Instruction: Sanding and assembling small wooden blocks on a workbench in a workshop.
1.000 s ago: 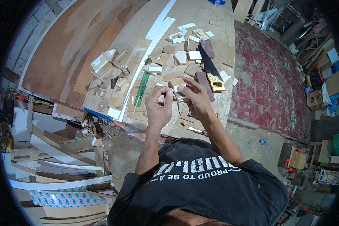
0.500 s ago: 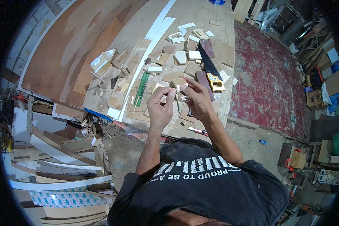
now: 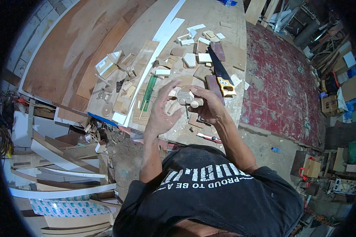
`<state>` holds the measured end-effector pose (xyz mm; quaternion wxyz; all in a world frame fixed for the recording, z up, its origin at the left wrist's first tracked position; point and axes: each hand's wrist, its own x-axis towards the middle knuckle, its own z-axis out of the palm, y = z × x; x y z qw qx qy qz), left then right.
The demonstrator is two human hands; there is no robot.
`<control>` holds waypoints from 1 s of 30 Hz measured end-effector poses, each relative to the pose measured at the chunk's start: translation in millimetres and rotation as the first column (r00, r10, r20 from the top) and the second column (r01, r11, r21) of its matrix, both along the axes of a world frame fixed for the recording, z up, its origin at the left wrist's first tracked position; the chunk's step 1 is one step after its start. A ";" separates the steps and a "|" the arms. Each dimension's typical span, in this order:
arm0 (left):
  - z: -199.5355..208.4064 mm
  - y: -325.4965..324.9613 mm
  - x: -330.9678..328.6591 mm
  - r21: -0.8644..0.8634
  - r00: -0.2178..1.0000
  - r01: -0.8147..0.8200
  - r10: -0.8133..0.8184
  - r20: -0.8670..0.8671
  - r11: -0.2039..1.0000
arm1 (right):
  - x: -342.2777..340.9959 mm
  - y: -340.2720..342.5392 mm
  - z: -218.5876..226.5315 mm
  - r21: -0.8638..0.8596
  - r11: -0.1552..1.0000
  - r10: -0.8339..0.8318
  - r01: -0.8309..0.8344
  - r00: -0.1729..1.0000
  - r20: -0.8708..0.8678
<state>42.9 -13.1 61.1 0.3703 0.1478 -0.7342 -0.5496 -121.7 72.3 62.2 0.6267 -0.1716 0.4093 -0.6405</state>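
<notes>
A small wooden toy car (image 3: 185,95) with round wheels is held above the workbench, one side facing me. My right hand (image 3: 212,106) grips its right end between thumb and fingers. Next to the car's left end, my left hand (image 3: 162,112) is open, thumb and fingers spread apart around air; whether a fingertip touches the car I cannot tell. Below and beyond the hands, wood offcuts (image 3: 189,60) lie scattered. A handsaw (image 3: 220,70) with a yellow handle rests to the right of them, and a green ruler-like strip (image 3: 148,93) lies on the left.
On the bench's (image 3: 209,14) near edge lies a red-and-white cutter-like tool (image 3: 209,137). A wooden toy-like piece (image 3: 108,63) stands at left. Long white strips (image 3: 162,35) run along the bench. Curved boards (image 3: 63,193) are stacked at lower left; a plastic bottle (image 3: 277,149) lies on the floor.
My left hand has opened and moved slightly left, off the car. The car has turned in my right hand, so its wheels now show.
</notes>
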 end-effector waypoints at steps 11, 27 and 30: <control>-7.6 1.9 -8.8 -0.219 0.996 -0.068 0.079 0.045 0.973 | -3.2 -1.4 -1.4 0.121 0.992 0.041 -0.027 0.992 -0.119; -13.7 15.2 -22.5 -0.519 0.900 -0.421 0.414 -0.137 0.744 | 16.0 13.8 10.2 -0.519 0.830 -0.553 0.202 0.184 -0.813; -12.3 14.9 -24.7 -0.537 0.904 -0.417 0.394 -0.163 0.734 | 16.5 10.8 10.5 -0.533 0.820 -0.569 0.208 0.190 -0.801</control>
